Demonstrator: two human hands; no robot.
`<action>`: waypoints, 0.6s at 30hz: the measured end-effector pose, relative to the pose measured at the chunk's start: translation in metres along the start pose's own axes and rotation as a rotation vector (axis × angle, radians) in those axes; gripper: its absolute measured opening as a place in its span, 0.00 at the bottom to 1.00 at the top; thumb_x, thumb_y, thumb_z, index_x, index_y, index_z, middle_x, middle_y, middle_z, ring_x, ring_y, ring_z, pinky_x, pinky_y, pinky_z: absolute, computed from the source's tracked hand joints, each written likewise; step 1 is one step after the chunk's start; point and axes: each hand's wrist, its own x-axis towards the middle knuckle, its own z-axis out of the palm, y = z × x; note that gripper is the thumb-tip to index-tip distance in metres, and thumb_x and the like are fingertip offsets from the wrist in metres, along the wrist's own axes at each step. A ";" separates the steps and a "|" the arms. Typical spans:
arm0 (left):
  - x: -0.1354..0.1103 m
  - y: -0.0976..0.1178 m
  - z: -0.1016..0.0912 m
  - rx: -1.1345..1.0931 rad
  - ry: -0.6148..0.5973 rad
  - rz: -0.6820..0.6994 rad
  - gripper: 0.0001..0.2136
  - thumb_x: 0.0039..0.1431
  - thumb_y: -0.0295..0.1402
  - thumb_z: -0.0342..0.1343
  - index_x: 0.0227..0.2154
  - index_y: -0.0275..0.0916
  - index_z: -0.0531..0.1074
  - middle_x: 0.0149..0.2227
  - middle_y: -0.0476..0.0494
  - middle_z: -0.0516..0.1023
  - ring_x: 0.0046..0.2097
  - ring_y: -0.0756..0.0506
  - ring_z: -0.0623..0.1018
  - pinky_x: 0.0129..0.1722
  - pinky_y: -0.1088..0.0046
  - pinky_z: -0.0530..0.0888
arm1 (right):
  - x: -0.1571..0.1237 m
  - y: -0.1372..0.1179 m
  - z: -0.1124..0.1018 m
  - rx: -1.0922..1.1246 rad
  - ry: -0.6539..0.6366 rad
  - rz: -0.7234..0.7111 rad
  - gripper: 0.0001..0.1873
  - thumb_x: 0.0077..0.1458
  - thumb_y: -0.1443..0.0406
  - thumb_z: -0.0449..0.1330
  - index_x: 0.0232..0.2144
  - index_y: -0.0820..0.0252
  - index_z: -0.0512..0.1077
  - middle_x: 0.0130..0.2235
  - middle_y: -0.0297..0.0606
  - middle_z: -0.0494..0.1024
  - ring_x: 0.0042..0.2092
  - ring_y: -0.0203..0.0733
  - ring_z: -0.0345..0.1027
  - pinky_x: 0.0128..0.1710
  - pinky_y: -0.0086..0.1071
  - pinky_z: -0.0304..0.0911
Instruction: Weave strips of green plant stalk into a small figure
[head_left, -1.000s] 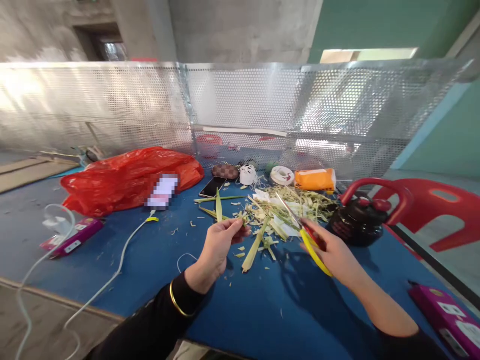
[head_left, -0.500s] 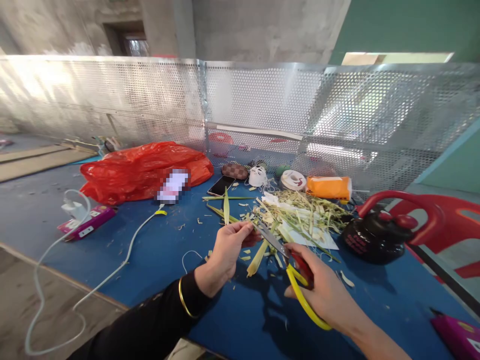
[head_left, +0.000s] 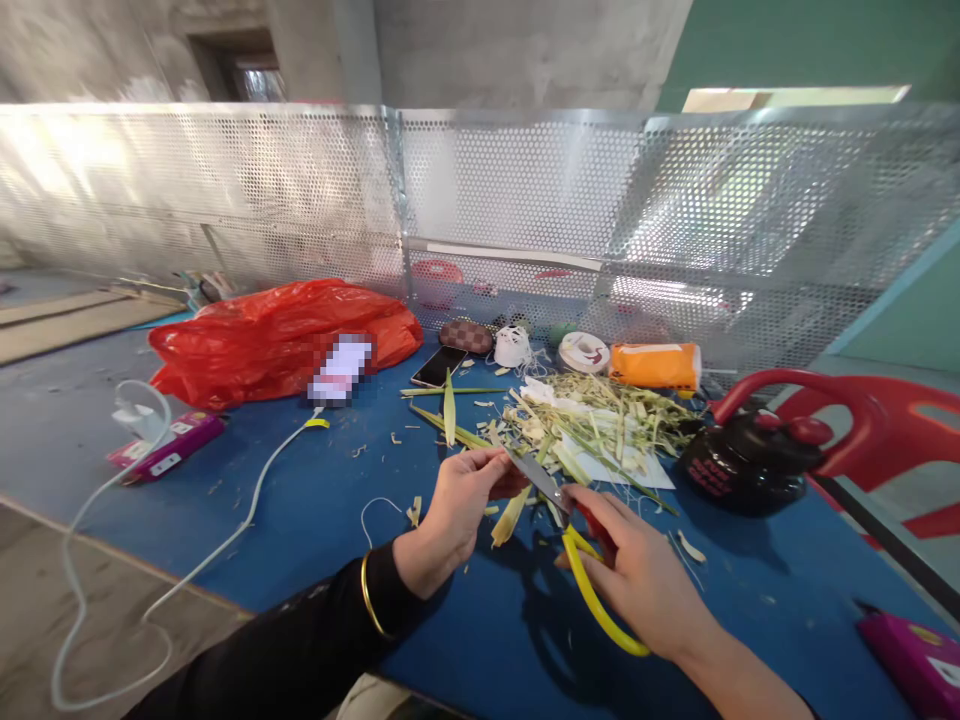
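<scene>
My left hand (head_left: pixel 457 505) is closed in a pinch, thumb against forefinger. What lies between its fingertips is too small and covered to make out. My right hand (head_left: pixel 637 565) grips a pair of scissors with yellow handles (head_left: pixel 595 603), and some red shows under the fingers. The metal blades point up and left, their tips right at my left fingertips. A narrow pale green leaf (head_left: pixel 449 408) is just beyond my left hand, beside longer green strips. Below the blades, a yellowish piece of husk (head_left: pixel 510 520) lies on the blue table (head_left: pixel 322 560).
Plant trimmings (head_left: pixel 622 415) are heaped behind my right hand, near a black kettle (head_left: pixel 739 465). Along the back are a red plastic bag (head_left: pixel 277 340), a dark phone (head_left: pixel 440 367), white thread (head_left: pixel 512 347), a tape roll (head_left: pixel 583 352) and an orange packet (head_left: pixel 654 366). A white cable (head_left: pixel 262 490) crosses the left side.
The scissors and my right hand have shifted slightly left, bringing the blades closer to my left fingertips. My left hand keeps its pinch. The whole view has shifted a little.
</scene>
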 end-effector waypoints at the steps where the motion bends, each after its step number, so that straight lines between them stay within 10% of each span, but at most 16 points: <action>1: 0.000 0.000 0.000 0.004 -0.004 0.000 0.14 0.40 0.39 0.69 0.26 0.32 0.79 0.25 0.43 0.80 0.26 0.50 0.78 0.31 0.76 0.75 | 0.000 0.001 0.000 0.004 0.000 -0.006 0.26 0.55 0.60 0.59 0.56 0.51 0.62 0.48 0.41 0.73 0.43 0.45 0.73 0.43 0.38 0.70; 18: 0.002 0.004 -0.002 0.058 0.000 -0.054 0.09 0.48 0.35 0.65 0.25 0.33 0.77 0.25 0.43 0.80 0.26 0.50 0.78 0.32 0.76 0.73 | 0.004 0.002 -0.004 0.000 0.061 -0.026 0.24 0.53 0.58 0.62 0.52 0.57 0.70 0.47 0.43 0.77 0.45 0.48 0.74 0.44 0.38 0.72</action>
